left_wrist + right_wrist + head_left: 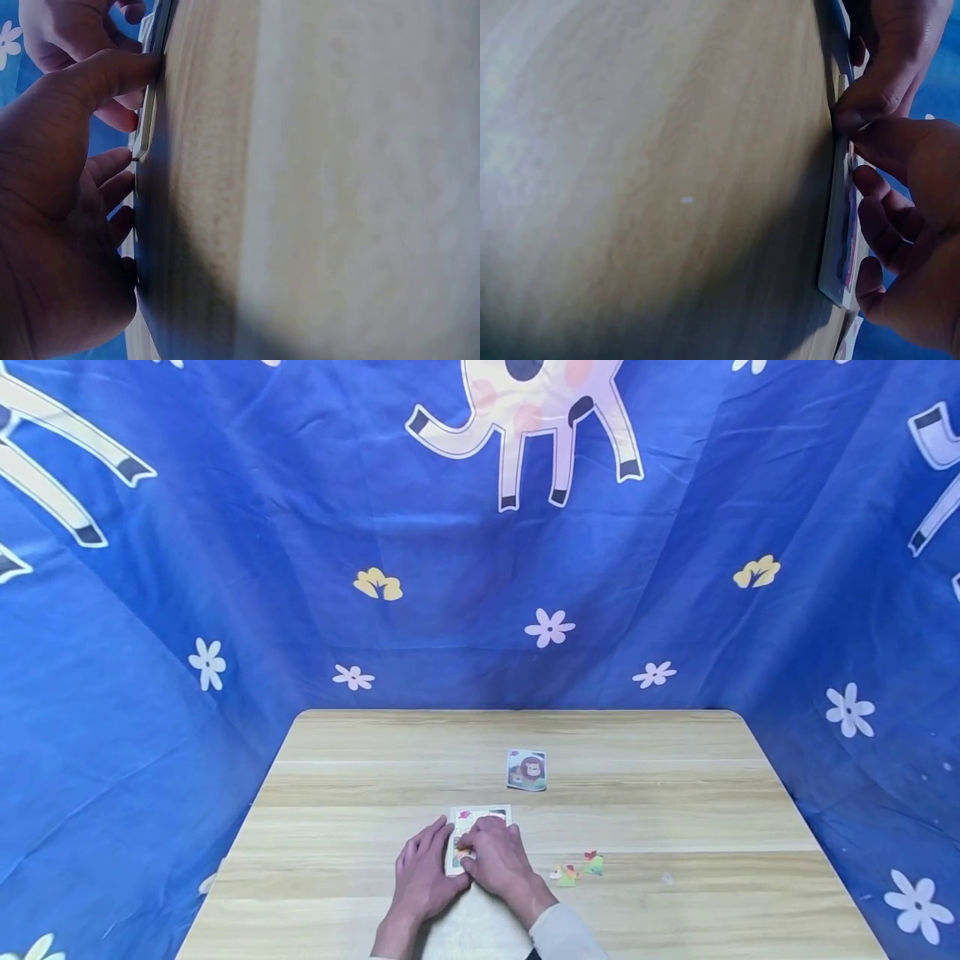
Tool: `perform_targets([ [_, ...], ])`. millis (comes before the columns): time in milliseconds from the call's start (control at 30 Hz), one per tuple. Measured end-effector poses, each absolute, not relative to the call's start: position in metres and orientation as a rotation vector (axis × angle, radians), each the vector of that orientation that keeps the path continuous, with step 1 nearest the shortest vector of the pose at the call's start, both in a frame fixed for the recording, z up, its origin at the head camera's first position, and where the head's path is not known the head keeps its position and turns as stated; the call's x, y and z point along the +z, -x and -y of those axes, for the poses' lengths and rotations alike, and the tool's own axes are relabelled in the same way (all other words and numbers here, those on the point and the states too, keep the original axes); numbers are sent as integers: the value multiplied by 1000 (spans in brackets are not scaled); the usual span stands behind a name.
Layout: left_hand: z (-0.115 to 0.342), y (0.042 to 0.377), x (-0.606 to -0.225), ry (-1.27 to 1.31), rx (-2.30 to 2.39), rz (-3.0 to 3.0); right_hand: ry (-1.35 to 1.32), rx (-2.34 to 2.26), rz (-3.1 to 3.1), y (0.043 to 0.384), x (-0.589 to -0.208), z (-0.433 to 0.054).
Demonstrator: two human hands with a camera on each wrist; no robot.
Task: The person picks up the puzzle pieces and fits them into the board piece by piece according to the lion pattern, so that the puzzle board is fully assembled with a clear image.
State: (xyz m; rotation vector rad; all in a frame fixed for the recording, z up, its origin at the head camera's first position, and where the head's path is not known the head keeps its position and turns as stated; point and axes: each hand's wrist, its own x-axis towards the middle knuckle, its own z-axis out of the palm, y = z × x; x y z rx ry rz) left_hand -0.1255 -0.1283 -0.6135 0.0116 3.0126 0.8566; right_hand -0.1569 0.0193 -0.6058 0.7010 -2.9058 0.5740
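A pale-framed jigsaw puzzle tray [449, 865] lies on the table, its picture partly covered by my right hand [495, 857]. The fingers of that hand bend down onto the tray's left half; thumb and index finger sit around an orange patch, and whether a loose piece is pinched there is unclear. Along the left edge rests my left hand [427, 870], fingers extended, thumb at the near edge. In the left wrist view the left thumb [124, 71] touches the tray's rim [147, 129]. The right wrist view has both thumbs close together over the near rim.
Several loose puzzle pieces [566, 876] lie right of the right hand. A small clear scrap [667, 878] is farther right. Beyond the tray lies a lion picture card [527, 771]. A blue patterned cloth [465, 643] hangs behind the wooden table [637, 793].
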Motion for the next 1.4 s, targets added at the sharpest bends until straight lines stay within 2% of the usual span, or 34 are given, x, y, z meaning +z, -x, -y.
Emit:
perform_targets([
  [200, 128, 125, -613, -21, 870, -3012, -674, 699, 2892, 152, -608, -28],
  [633, 128, 123, -612, 0, 909, -2985, -436, 891, 2878, 136, -608, -75],
  [1400, 127, 126, -613, -12, 903, -2998, -275, 862, 2818, 118, -614, -129],
])
